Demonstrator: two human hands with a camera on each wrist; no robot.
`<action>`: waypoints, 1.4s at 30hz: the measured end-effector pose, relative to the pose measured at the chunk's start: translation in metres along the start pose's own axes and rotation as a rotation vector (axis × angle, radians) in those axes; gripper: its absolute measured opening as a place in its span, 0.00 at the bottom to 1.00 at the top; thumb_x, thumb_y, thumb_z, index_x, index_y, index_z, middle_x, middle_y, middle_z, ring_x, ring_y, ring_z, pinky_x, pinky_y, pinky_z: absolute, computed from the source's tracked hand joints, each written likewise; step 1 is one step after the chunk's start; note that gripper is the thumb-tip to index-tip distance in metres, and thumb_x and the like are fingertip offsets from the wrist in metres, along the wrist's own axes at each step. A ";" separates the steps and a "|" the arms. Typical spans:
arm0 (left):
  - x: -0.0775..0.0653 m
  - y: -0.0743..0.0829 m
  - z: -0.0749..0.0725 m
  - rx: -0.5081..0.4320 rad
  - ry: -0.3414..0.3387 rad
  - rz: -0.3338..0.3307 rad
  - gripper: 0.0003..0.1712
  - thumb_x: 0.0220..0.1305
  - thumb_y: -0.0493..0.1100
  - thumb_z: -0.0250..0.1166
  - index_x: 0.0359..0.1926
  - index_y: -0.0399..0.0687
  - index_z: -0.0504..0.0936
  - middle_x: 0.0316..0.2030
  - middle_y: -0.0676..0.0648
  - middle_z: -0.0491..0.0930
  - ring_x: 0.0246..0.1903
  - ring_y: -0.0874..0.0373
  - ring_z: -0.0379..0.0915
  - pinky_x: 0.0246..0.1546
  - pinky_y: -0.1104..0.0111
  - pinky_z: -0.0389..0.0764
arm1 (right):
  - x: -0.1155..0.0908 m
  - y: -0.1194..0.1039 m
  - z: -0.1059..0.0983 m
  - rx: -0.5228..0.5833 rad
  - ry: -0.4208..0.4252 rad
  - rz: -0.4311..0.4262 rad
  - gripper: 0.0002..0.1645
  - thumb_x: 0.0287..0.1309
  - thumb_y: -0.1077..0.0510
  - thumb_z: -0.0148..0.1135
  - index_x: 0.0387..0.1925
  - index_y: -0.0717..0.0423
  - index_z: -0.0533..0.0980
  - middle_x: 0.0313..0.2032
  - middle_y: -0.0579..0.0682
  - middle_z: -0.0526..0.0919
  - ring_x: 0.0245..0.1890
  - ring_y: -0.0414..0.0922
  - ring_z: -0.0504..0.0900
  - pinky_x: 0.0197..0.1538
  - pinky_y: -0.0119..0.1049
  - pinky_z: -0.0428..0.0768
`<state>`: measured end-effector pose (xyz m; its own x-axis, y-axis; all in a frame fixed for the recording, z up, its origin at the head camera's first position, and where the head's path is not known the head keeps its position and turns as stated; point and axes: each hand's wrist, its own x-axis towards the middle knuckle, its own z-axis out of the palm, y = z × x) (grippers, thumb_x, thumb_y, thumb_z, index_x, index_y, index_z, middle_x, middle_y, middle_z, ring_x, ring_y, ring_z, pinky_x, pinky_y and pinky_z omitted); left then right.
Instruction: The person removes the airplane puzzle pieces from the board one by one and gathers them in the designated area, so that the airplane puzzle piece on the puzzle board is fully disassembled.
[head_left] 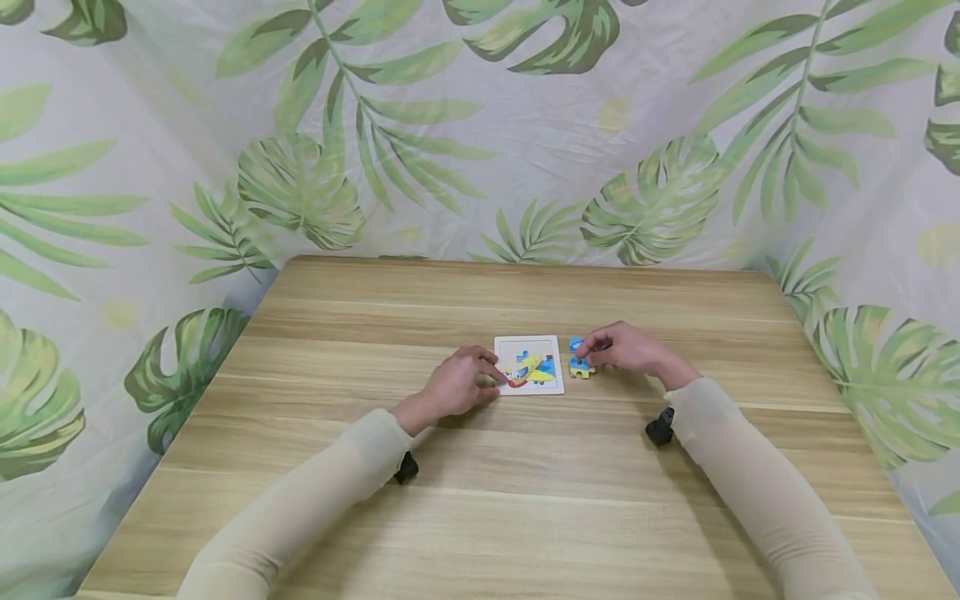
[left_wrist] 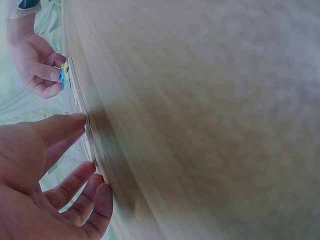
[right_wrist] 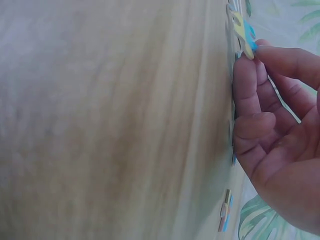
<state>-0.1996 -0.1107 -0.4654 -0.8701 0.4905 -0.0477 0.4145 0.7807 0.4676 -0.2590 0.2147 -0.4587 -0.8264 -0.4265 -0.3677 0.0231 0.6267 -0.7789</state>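
A square puzzle board (head_left: pixel 517 343) with a pale border lies on the table, showing a partly assembled picture of a yellow airplane (head_left: pixel 529 367). My left hand (head_left: pixel 459 381) rests at the board's left edge, its fingertips touching the border and part of the picture. To the right of the board, my right hand (head_left: pixel 626 347) pinches a blue and yellow jigsaw piece (right_wrist: pixel 244 36) between thumb and fingers. The held piece also shows in the left wrist view. Behind it in the head view lies another blue piece (head_left: pixel 576 342), partly covered by my right fingers.
The wood-grain table (head_left: pixel 480 517) stretches around the board on all sides. A leaf-print cloth (head_left: pixel 420 108) hangs behind it. In the right wrist view a small colored piece (right_wrist: pixel 226 212) lies on the table below my hand.
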 end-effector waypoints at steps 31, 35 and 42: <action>0.000 0.000 -0.001 -0.007 0.019 0.000 0.12 0.60 0.43 0.73 0.46 0.54 0.90 0.59 0.47 0.79 0.61 0.49 0.74 0.62 0.55 0.76 | 0.005 -0.008 0.001 -0.018 0.028 -0.051 0.13 0.64 0.61 0.61 0.48 0.56 0.83 0.41 0.53 0.87 0.34 0.44 0.77 0.32 0.32 0.73; 0.001 0.000 0.000 -0.001 0.021 0.007 0.12 0.60 0.44 0.73 0.46 0.54 0.90 0.59 0.47 0.80 0.60 0.49 0.74 0.62 0.55 0.77 | 0.007 -0.015 0.004 -0.042 0.021 -0.052 0.13 0.65 0.60 0.60 0.49 0.55 0.82 0.42 0.52 0.86 0.36 0.44 0.77 0.34 0.34 0.74; 0.001 0.002 -0.001 0.014 0.010 0.004 0.13 0.61 0.45 0.72 0.47 0.54 0.89 0.59 0.47 0.79 0.61 0.49 0.74 0.62 0.55 0.77 | 0.011 -0.030 0.013 -0.052 -0.001 -0.074 0.14 0.66 0.57 0.62 0.51 0.54 0.82 0.48 0.53 0.86 0.45 0.45 0.77 0.45 0.35 0.74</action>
<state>-0.2001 -0.1090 -0.4642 -0.8710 0.4900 -0.0364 0.4220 0.7839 0.4554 -0.2615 0.1828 -0.4465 -0.8239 -0.4737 -0.3111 -0.0672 0.6267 -0.7764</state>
